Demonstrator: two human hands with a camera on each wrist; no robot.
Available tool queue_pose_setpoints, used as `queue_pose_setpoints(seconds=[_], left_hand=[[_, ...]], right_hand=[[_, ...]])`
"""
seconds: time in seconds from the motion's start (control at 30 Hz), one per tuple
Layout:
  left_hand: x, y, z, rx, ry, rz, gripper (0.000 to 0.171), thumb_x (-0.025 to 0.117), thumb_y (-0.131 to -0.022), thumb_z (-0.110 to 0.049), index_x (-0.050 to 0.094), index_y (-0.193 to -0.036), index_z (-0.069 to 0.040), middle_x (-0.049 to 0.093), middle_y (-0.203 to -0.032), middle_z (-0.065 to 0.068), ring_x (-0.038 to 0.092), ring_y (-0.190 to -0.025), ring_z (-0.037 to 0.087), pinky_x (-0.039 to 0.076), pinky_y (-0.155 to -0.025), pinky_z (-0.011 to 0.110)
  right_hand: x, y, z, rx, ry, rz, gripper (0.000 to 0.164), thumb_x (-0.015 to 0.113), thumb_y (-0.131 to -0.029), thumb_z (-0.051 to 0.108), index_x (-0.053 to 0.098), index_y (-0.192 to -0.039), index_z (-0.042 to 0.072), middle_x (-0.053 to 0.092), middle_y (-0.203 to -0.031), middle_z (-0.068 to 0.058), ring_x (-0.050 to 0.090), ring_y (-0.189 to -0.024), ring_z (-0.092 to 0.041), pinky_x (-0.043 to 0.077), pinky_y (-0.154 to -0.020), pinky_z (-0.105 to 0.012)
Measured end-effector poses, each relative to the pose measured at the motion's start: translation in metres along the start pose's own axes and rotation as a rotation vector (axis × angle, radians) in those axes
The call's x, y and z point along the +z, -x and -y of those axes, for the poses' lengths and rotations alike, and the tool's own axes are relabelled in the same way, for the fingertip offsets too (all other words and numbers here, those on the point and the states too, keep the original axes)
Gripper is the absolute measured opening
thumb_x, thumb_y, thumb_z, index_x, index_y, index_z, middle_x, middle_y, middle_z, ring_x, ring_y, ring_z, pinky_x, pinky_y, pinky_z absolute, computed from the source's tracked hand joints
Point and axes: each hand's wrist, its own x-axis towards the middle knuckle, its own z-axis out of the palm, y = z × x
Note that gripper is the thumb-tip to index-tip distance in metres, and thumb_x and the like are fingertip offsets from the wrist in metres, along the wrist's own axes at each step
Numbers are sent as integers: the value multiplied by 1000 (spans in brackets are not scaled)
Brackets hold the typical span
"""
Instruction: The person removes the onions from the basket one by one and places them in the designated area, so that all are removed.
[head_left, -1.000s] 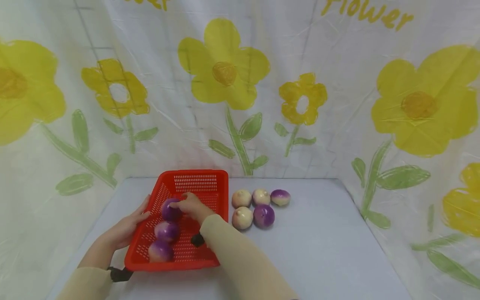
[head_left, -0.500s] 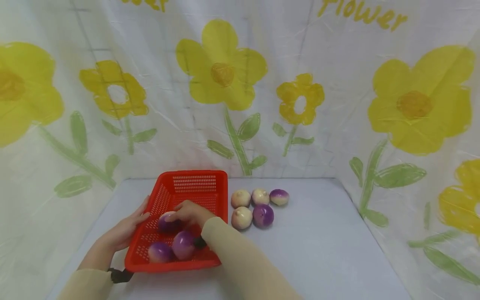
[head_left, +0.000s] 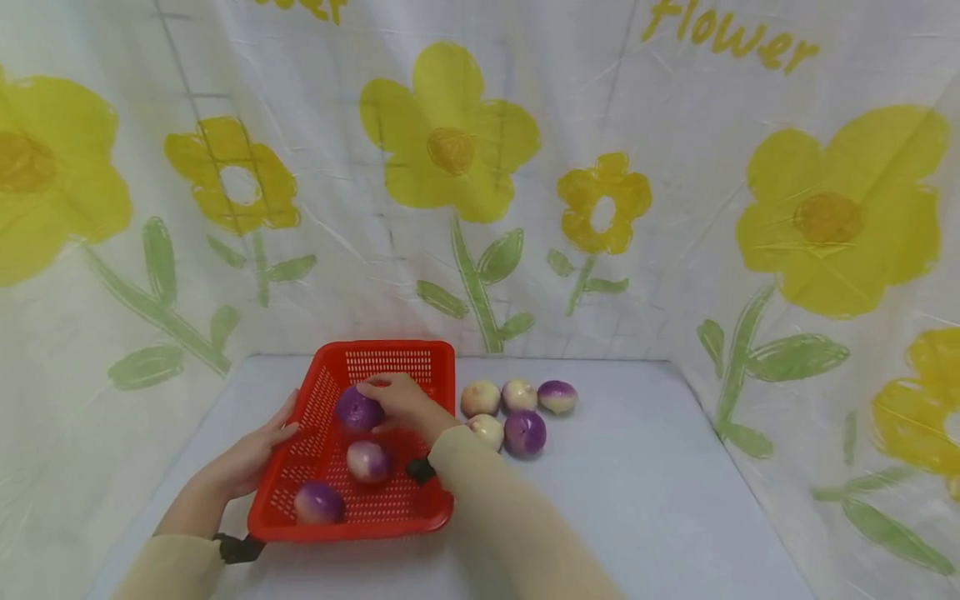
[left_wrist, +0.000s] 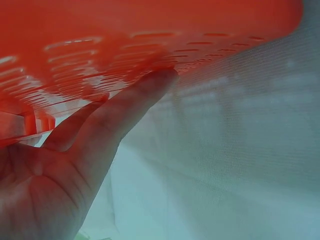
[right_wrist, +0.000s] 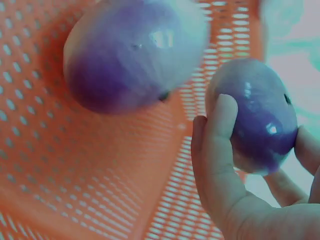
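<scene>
A red perforated plastic basket (head_left: 442, 367) stands on the left part of the table. Inside it, my right hand (head_left: 405, 406) grips a purple turnip (head_left: 358, 408) between thumb and fingers. The right wrist view shows the fingers curled around that turnip (right_wrist: 255, 115). Two more purple-and-white turnips lie in the basket: one turnip (head_left: 369, 462) just in front of the hand, the other turnip (head_left: 318, 502) in the front left corner. Against the basket's left wall, from outside, rests my left hand (head_left: 251, 457); in the left wrist view its fingers (left_wrist: 125, 105) are straight along the slotted wall.
Right of the basket several turnips sit in a cluster on the table (head_left: 637, 492). Some are cream, such as the back left turnip (head_left: 481, 398); others show purple, like the front right turnip (head_left: 525, 433). A flower-printed curtain (head_left: 675, 275) hangs behind.
The right hand with its turnip has shifted toward the front, then back and right. The middle turnip has rolled to the right and front, then away again. The left hand stays put.
</scene>
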Motion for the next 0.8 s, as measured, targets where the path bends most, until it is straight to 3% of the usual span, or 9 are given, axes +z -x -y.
queue_pose_setpoints(seconds=[0.2,0.43,0.6,0.8], left_hand=[[-1,0,0,-5,6,13,63,29,-104,-33,-18,-145,-46,-14,-158,14,48,-125,40,46,-96,54],[-2,-1,0,-6,-7,-6,61,28,-105,-32,-16,-145,-47,-19,-158,12,45,-129,38,47,-97,52],[-2,-1,2,-10,1,7,61,27,-105,-30,-16,-145,-48,-19,-158,11,46,-127,36,46,-98,52],[1,-1,-1,-9,0,3,62,28,-105,-31,-16,-145,-48,-14,-159,14,49,-123,37,47,-95,54]], right_hand=[[-29,11,8,-110,-116,-5,36,66,-87,37,64,-118,19,62,-107,-8,68,-83,-28,58,-65,-47],[-69,32,18,-166,-339,-11,45,70,-84,34,59,-124,18,56,-126,-16,67,-99,-33,54,-79,-53],[-96,53,22,-145,-371,-29,53,72,-84,26,54,-133,20,53,-132,-19,65,-104,-33,54,-84,-50],[-127,77,20,-234,-310,-104,56,72,-85,16,51,-136,17,54,-130,-25,65,-101,-40,54,-84,-49]])
